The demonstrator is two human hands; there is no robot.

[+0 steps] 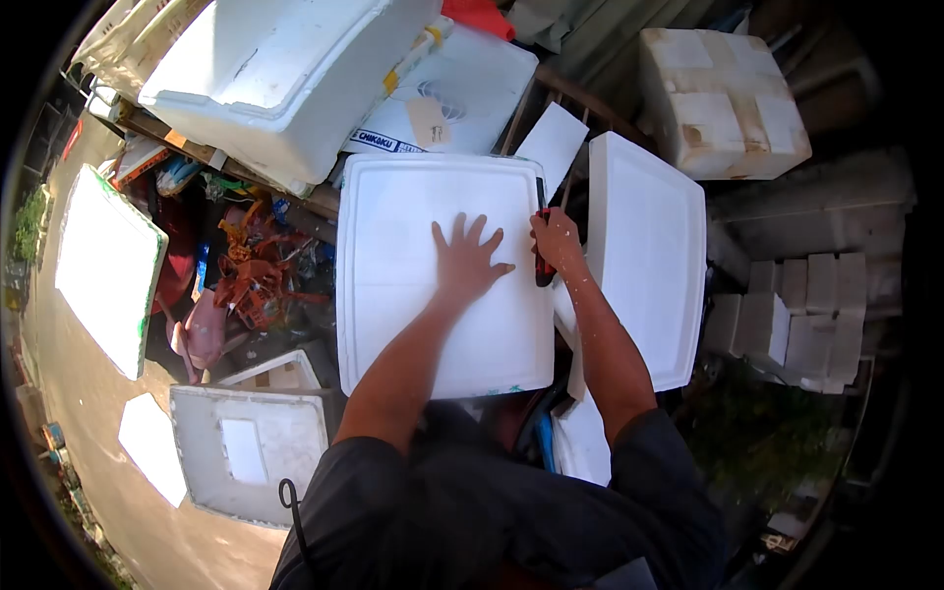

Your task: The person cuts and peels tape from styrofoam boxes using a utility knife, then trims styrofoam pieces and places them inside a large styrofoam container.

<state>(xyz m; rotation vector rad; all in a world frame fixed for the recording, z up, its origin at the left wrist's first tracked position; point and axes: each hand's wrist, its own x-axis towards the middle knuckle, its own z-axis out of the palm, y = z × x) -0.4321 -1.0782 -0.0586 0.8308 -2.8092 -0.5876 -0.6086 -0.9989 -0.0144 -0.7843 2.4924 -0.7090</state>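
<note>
A white styrofoam lid (393, 324) lies in front of me with its recessed panel and raised rim facing up. My left hand (467, 258) presses flat on its middle, fingers spread. At the lid's right edge, my right hand (559, 241) is wrapped around a red and black utility knife (544, 267). The knife runs along that edge, its upper end pointing away from me. Small white foam crumbs cling to my right hand and forearm. Just right of the knife leans a second white foam piece (649, 265), shaped like a lid or shallow box.
Large foam boxes (285, 108) are stacked at the upper left. A taped foam box (726, 103) stands at the upper right, above several foam blocks (808, 315). Orange plastic scraps (258, 270) and a grey-white foam box (246, 457) are at left, beside a leaning foam panel (110, 265).
</note>
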